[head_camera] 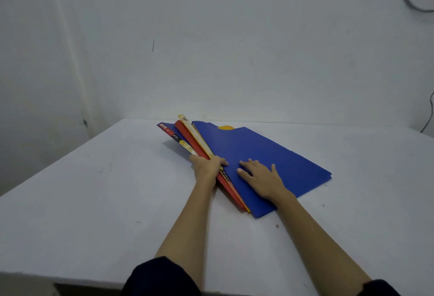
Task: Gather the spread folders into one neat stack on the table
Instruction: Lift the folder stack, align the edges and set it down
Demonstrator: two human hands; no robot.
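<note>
Left hand [206,166] gripping folder spines [199,141], right hand [260,176] flat on blue folder [270,154]

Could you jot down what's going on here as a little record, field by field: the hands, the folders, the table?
left hand: grip closed around the fanned spines
right hand: lies flat, palm down, on the top blue folder
red folder: juts out at the left
yellow folder: juts out beside the red one
bottom blue folder: sticks out farthest left
stack: gathered, edges not aligned
table: white
</note>
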